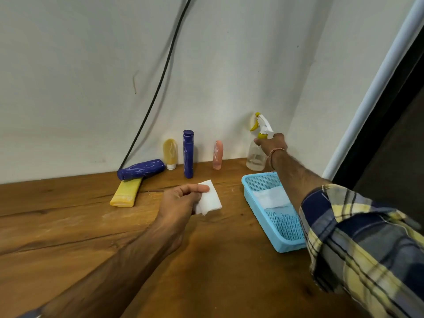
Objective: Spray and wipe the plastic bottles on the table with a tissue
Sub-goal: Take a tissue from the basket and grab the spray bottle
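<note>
As right hand (271, 142) grips wall-side sprayer (254, 159), left hand (179, 200) pinches tissue (211, 200).

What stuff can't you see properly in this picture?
All in the head view:
- Spray bottle neck: covered by the right hand gripping it.
- Yellow tube top end: under the lying blue bottle.
- Blue basket near corner: behind the checked sleeve.
- Tissue: partly behind the left hand.
</note>
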A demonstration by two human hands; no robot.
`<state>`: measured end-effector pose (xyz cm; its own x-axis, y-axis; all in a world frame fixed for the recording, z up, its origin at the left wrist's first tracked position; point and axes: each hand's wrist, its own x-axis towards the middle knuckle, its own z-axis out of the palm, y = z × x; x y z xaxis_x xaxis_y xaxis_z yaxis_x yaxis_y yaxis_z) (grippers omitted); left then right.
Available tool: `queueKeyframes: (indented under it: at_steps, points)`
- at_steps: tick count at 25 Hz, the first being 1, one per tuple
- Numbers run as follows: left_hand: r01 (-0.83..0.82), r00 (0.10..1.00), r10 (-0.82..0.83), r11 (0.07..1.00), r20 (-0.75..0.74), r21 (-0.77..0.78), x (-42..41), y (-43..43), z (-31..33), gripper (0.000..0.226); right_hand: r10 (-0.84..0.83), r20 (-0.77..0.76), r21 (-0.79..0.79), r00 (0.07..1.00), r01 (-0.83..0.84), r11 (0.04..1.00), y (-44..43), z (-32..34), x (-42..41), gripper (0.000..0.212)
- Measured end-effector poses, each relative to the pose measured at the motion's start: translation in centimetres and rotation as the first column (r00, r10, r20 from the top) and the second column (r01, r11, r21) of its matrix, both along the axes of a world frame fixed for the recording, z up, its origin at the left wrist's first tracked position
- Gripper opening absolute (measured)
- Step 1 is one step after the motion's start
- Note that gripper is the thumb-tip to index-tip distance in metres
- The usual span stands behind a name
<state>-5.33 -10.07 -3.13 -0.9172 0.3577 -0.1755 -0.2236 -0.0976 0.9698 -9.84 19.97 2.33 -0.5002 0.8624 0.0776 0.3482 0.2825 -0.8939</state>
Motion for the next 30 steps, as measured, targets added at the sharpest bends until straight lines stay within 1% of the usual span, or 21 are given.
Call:
queueKeyframes:
  at_steps: [1,3,6,9,12,14,16,19,24,28,30]
  points:
    - [0.004,1.0,-0.004,1.0,-0.01,-0.001,-0.1,0.1,0.0,0.02,0.013,-0.019,-0.007,1.0,-0.013,1.0,0.4,-0.3,-0.5,0.069]
    - [0.008,1.0,-0.008,1.0,-0.022,0.006,-0.3,0.1,0.0,0.02,0.033,-0.044,0.015,0.999,-0.032,0.999,1.1,-1.0,-1.4,0.056]
    - [0.023,0.999,-0.023,1.0,-0.022,0.001,-0.4,-0.1,-0.2,0.019,0.013,-0.026,0.089,1.0,-0.011,0.996,1.6,-1.3,-1.7,0.042]
    - [0.022,1.0,-0.023,0.999,-0.016,-0.028,-0.3,-0.6,-0.6,0.018,-0.002,-0.05,0.134,0.999,0.009,0.991,0.6,-0.8,-1.1,0.04]
    - [0.001,1.0,-0.001,1.0,0.018,-0.009,0.3,-1.5,-0.3,0.016,0.007,-0.149,0.148,0.989,0.015,0.989,-1.9,1.0,0.2,0.037]
    - [-0.016,1.0,0.016,1.0,0.001,-0.018,1.3,-2.3,-0.2,0.016,0.063,-0.21,0.182,0.976,-0.024,0.983,-4.4,2.7,1.9,0.032]
    - [-0.04,0.999,0.04,0.999,-0.016,-0.018,2.6,-3.5,0.1,0.017,0.138,-0.238,0.226,0.961,-0.083,0.971,-7.8,4.3,4.2,0.029]
    - [-0.087,0.996,0.087,0.996,-0.003,-0.017,4.3,-5.1,0.3,0.022,0.22,-0.244,0.277,0.945,-0.149,0.949,-13.1,5.0,8.0,0.029]
    - [-0.112,0.991,0.116,0.992,0.067,-0.054,7.7,-8.4,0.1,0.035,0.285,-0.205,0.293,0.937,-0.219,0.931,-20.4,2.9,15.8,0.033]
    - [-0.067,0.99,0.082,0.989,0.116,-0.131,10.7,-9.8,-1.9,0.023,0.326,-0.18,0.262,0.928,-0.274,0.925,-23.3,0.2,20.6,0.037]
    - [-0.067,0.992,0.084,0.984,0.099,-0.166,12.0,-9.9,-3.3,0.019,0.329,-0.155,0.254,0.932,-0.284,0.925,-24.2,-1.0,22.0,0.039]
